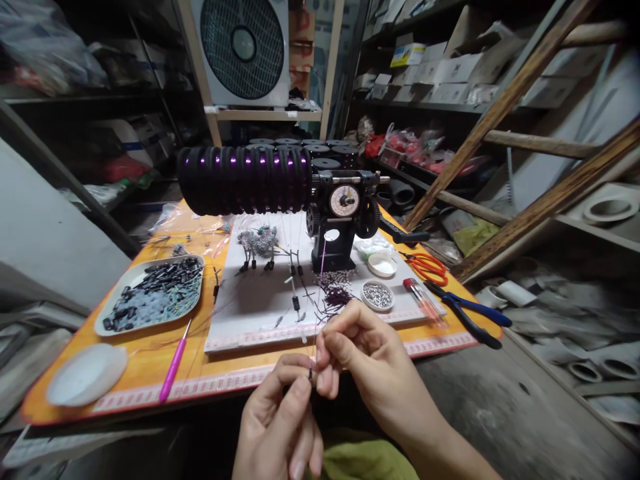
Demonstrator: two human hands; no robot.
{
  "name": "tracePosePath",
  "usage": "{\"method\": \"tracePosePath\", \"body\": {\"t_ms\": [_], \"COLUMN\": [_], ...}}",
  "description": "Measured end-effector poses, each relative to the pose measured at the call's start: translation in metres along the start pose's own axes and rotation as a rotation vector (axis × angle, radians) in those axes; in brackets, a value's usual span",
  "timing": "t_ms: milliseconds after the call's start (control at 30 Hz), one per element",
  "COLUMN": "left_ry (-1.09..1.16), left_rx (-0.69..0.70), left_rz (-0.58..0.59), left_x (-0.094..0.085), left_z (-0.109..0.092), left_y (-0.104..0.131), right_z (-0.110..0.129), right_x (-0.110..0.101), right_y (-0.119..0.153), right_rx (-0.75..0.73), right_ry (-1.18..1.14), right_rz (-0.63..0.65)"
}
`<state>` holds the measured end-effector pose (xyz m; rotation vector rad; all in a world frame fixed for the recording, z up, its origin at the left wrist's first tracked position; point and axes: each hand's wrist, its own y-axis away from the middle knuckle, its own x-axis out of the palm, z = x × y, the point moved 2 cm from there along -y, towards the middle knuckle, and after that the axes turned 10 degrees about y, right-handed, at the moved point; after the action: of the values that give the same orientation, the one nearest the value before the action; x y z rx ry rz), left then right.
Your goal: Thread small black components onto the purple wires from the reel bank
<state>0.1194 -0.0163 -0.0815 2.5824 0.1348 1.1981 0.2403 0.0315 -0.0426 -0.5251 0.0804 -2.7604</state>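
Note:
Close together at the table's front edge, both my hands work on a thin purple thread (323, 267) that runs down from the winding machine (334, 227). My left hand (285, 420) pinches a small dark piece (311, 375) on the thread between thumb and fingertips; its kind is too small to tell. Just to the right, my right hand (367, 357) is closed, thumb against forefinger, at the thread. What those fingertips hold is hidden. On the machine sits a wide black spool stack (245, 180) wound with shiny purple line.
On the orange table (145, 363) are a tray of small black and pale parts (155, 293), a pink-handled hook tool (173, 370), a bowl of silver beads (377, 295), orange scissors (425, 267) and blue-black pliers (467, 313). A wooden ladder (500, 113) leans at right.

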Motion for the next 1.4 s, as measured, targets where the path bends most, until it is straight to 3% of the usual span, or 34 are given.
{"method": "tracePosePath", "body": {"t_ms": [267, 533, 767, 933, 1067, 1400], "left_ry": [-0.037, -0.090, 0.110, 0.258, 0.298, 0.319], "left_rx": [-0.046, 0.061, -0.128, -0.237, -0.359, -0.399], "left_rz": [0.039, 0.041, 0.096, 0.060, 0.107, 0.147], "left_x": [0.002, 0.004, 0.001, 0.000, -0.006, -0.004], "left_z": [-0.006, -0.017, -0.015, -0.012, -0.008, -0.010], "left_y": [-0.007, -0.006, -0.006, -0.005, -0.006, -0.004], "right_z": [0.005, 0.005, 0.001, 0.001, 0.001, 0.000], "right_x": [-0.001, 0.004, 0.003, 0.000, -0.001, -0.001], "right_y": [-0.005, -0.005, -0.001, 0.009, 0.015, 0.015], "right_rx": [0.056, 0.006, -0.043, -0.098, -0.122, -0.105], "right_ry": [0.109, 0.138, 0.081, 0.187, 0.226, 0.084], "right_rz": [0.069, 0.044, 0.059, 0.086, 0.065, 0.065]}}
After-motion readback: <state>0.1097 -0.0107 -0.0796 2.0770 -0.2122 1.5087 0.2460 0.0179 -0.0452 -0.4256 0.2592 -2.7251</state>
